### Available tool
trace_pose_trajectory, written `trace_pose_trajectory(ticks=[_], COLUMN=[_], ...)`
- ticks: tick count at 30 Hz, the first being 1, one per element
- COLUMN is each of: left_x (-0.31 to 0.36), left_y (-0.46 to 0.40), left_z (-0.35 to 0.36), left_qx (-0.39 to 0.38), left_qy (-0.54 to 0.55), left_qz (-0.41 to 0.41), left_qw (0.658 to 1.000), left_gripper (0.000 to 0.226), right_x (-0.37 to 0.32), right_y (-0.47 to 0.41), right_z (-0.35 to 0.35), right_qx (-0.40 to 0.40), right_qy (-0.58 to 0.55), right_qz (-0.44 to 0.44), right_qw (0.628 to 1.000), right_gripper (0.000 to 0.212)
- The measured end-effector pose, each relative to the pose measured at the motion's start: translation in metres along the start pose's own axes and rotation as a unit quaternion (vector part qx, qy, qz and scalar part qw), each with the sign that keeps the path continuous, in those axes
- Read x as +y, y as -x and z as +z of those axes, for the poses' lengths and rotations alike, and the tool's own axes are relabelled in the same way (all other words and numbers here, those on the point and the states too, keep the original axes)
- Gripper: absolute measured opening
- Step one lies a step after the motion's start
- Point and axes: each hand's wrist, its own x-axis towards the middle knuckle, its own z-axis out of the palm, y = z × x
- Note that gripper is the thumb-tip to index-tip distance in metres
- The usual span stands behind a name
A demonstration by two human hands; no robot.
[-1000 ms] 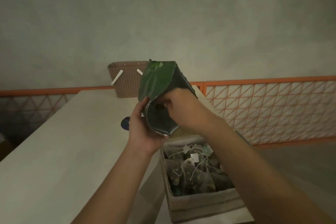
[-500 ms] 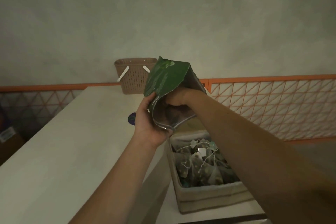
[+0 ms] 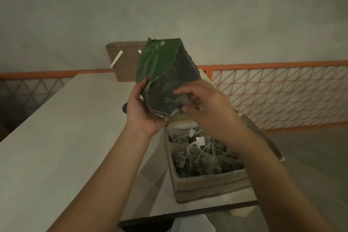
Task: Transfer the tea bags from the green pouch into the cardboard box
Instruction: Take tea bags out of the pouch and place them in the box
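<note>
The left hand (image 3: 143, 107) gripped the green pouch (image 3: 165, 73), mouth tilted down above the cardboard box (image 3: 211, 186) at 5 o'clock, so the right hand (image 3: 205, 105) could pinch out a tea bag (image 3: 183, 100).

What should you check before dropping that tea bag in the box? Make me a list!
1. Left hand grips green pouch: ok.
2. Right hand pinches a tea bag: ok, it looks so.
3. Hand is over cardboard box: ok.
4. Box is open: ok.
5. Room left in box: ok, though tea bags pile high.
6. More bags left in pouch: cannot tell.
</note>
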Motion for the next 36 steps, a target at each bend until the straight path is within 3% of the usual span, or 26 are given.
trace_pose_trajectory(ticks=[3, 8, 13, 18, 22, 27, 29, 31, 33, 36], left_x=[-0.003, -0.007, -0.011, -0.015, -0.019, -0.019, -0.020, -0.021, -0.022, -0.023], left_y=[-0.002, 0.002, 0.010, 0.014, 0.016, 0.017, 0.017, 0.019, 0.021, 0.024], left_z=[-0.004, -0.010, -0.015, -0.015, -0.013, -0.017, -0.017, -0.017, -0.016, -0.016], left_qx=[-0.017, -0.009, -0.002, -0.014, -0.014, -0.007, -0.011, -0.009, -0.004, 0.000], left_qy=[0.004, -0.014, -0.037, -0.043, -0.050, -0.050, -0.050, -0.053, -0.055, -0.052], left_qz=[0.008, 0.034, 0.055, 0.063, 0.060, 0.061, 0.062, 0.063, 0.067, 0.070], left_qw=[1.000, 0.999, 0.998, 0.997, 0.997, 0.997, 0.997, 0.997, 0.996, 0.996], left_gripper=[0.059, 0.056, 0.056, 0.055, 0.048, 0.045, 0.041, 0.039, 0.038, 0.037], right_x=[0.012, 0.037, 0.048, 0.046, 0.041, 0.059, 0.054, 0.044, 0.036, 0.030], right_y=[0.023, 0.050, 0.066, 0.076, 0.082, 0.090, 0.089, 0.085, 0.080, 0.074], right_z=[-0.005, -0.015, -0.034, -0.040, -0.040, -0.030, -0.026, -0.020, -0.014, -0.004], right_qx=[0.037, 0.070, 0.135, 0.074, 0.120, -0.009, 0.008, 0.001, -0.057, -0.175], right_qy=[-0.078, -0.116, -0.187, -0.151, -0.181, 0.080, 0.078, 0.053, 0.050, 0.138], right_qz=[0.067, 0.138, 0.165, 0.179, 0.177, 0.168, 0.149, 0.123, 0.127, 0.158], right_qw=[0.994, 0.981, 0.959, 0.969, 0.960, 0.982, 0.986, 0.991, 0.989, 0.962], right_gripper=[0.047, 0.028, 0.023, 0.017, 0.010, 0.025, 0.021, 0.035, 0.049, 0.048])
